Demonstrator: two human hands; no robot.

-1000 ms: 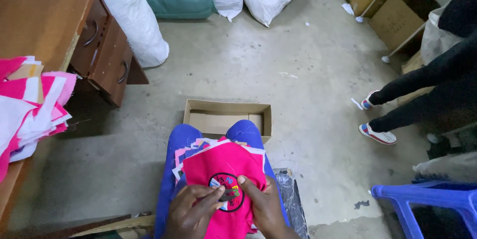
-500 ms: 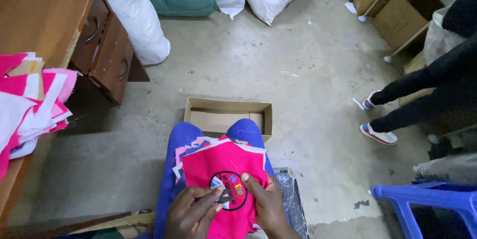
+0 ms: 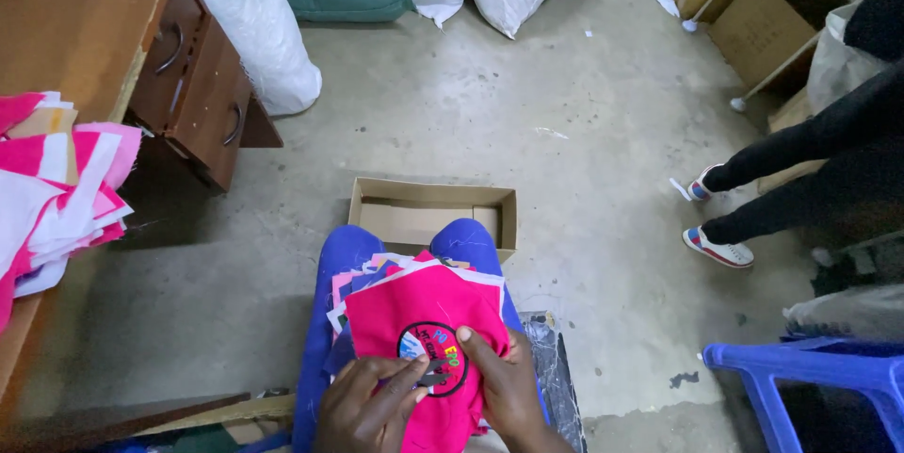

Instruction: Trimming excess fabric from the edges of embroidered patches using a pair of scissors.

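Patch on pink cloth, lap stack | left hand pinches a small dark tool, maybe snips | right hand presses cloth flat | risk: slip nicks cloth or fingertip; stack slides off knees

Soft, even indoor light falls from above onto your view, leaving the concrete floor pale and free of glare. Your shadow pools dark on the floor left of your knees, and the desk throws shade beneath its drawers. Your wide lens bends the edges. Focus is sharp; only your hands at the bottom edge look slightly soft.
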